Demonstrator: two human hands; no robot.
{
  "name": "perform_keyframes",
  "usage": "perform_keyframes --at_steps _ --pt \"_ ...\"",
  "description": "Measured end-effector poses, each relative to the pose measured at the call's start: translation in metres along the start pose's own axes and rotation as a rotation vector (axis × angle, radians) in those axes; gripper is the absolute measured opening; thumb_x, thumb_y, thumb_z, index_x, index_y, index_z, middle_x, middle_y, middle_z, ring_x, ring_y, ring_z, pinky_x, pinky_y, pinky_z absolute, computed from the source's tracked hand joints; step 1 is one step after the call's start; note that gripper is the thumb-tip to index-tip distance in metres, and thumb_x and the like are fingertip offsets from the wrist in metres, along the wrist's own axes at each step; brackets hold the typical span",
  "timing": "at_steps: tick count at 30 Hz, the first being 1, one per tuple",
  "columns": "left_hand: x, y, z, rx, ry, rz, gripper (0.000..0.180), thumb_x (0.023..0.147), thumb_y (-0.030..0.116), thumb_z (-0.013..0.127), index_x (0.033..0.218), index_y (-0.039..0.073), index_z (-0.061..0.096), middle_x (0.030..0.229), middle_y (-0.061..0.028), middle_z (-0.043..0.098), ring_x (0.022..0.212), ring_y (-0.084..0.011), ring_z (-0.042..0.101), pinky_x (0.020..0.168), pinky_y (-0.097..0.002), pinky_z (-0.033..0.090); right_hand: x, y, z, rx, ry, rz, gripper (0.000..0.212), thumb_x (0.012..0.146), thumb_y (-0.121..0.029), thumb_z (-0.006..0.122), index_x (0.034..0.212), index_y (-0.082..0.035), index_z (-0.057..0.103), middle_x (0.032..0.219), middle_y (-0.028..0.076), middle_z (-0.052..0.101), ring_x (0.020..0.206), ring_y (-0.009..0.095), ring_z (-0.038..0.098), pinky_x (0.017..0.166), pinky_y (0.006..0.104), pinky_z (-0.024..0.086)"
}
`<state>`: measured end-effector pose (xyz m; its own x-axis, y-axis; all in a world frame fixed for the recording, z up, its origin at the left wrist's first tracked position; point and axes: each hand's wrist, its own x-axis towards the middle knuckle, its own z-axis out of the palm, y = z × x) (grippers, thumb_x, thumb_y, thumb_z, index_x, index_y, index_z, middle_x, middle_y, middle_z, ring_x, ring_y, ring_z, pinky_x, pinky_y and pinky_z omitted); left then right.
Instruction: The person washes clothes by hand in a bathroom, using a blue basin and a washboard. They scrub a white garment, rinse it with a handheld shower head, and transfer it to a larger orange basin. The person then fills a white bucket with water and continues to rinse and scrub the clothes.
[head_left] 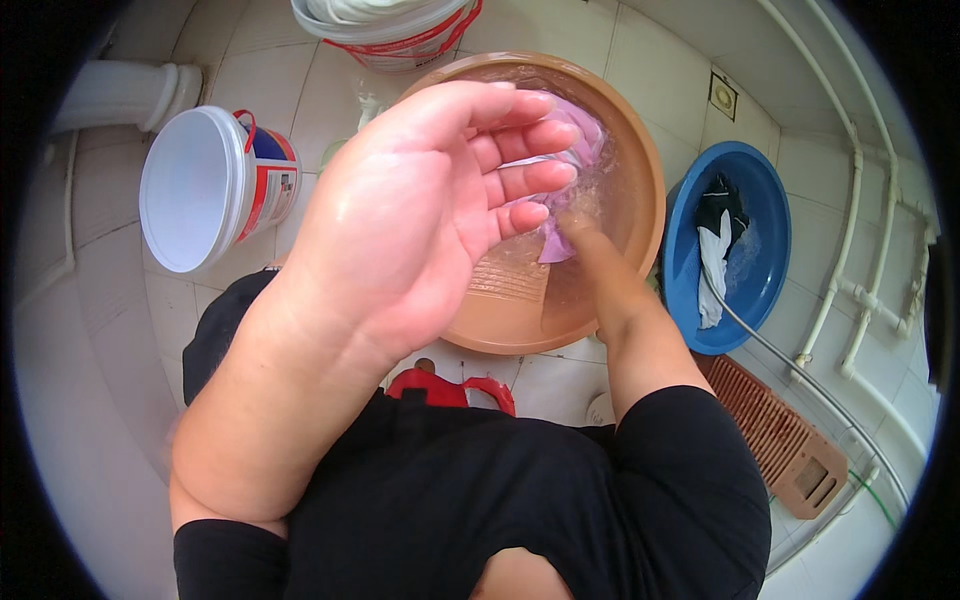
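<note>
My left hand (440, 190) is raised close to the camera, palm showing, with its wet fingers apart and slightly curled around nothing. Beyond it stands a wide orange-brown basin (640, 190) of water. A light purple cloth (590, 140) lies wet in that basin, partly covered by my left fingers. My right hand (578, 222) reaches down into the stirred water beside the cloth; its fingers are hidden under the surface. A ridged washboard surface (505, 280) shows in the near part of the basin.
At right, a blue basin (680, 250) holds black and white clothes (715, 230), with a grey hose (760, 340) running over it. A brown washboard (780, 430) leans near white pipes (850, 260). White buckets (190, 190) stand left and at the back. Something red (430, 385) sits near my body.
</note>
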<state>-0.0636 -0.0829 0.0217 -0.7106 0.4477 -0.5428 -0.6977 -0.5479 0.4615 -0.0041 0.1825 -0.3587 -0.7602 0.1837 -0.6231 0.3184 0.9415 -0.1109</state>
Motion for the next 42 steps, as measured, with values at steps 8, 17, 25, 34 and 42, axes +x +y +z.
perform_keyframes --at_steps 8,17,25,34,42 --pt "-0.002 -0.004 0.008 0.002 -0.019 0.003 0.029 0.089 0.025 0.043 0.103 0.001 0.052 0.100 -0.0098 0.056 0.087 -0.0190 0.055 0.073 -0.0289 0.045 -0.028 0.009 -0.007 1.446 0.100 0.336 0.050 0.076 -0.015 0.061 0.121 -0.001 0.045 0.111 0.017 0.054 0.099 0.027 0.054 0.086 0.0355 0.044" --pt "-0.014 0.011 0.022 -0.040 -0.034 0.055 0.024 0.087 0.021 0.046 0.099 0.001 0.054 0.096 -0.0091 0.057 0.085 -0.0180 0.056 0.073 -0.0288 0.046 -0.088 -0.022 -0.098 1.338 -0.016 -0.101 0.040 0.070 -0.007 0.064 0.108 0.002 0.055 0.096 0.008 0.061 0.081 0.017 0.060 0.071 0.0279 0.048" --pt "-0.033 0.016 0.022 -0.083 -0.033 0.036 0.021 0.085 0.022 0.049 0.095 0.004 0.054 0.093 -0.0080 0.059 0.083 -0.0170 0.057 0.071 -0.0285 0.046 -0.246 -0.081 -0.307 1.301 0.481 -0.699 0.030 0.073 -0.003 0.056 0.102 0.006 0.057 0.097 0.012 0.062 0.087 0.019 0.060 0.080 0.0299 0.047" --pt "-0.039 0.033 0.021 -0.128 -0.005 0.114 0.022 0.086 0.021 0.047 0.098 0.004 0.053 0.096 -0.0084 0.058 0.084 -0.0169 0.057 0.071 -0.0294 0.047 -0.353 -0.128 -0.422 1.564 1.013 -0.866 0.049 0.073 -0.022 0.050 0.114 0.004 0.048 0.114 0.021 0.051 0.110 0.036 0.048 0.091 0.0523 0.040" --pt "-0.030 0.031 0.017 -0.134 -0.004 0.100 0.022 0.086 0.021 0.046 0.097 0.003 0.052 0.095 -0.0095 0.058 0.084 -0.0177 0.056 0.073 -0.0304 0.047 -0.269 -0.111 -0.340 1.243 0.468 -0.750 0.033 0.071 -0.008 0.060 0.100 0.007 0.056 0.093 0.013 0.062 0.081 0.021 0.061 0.079 0.0330 0.049"
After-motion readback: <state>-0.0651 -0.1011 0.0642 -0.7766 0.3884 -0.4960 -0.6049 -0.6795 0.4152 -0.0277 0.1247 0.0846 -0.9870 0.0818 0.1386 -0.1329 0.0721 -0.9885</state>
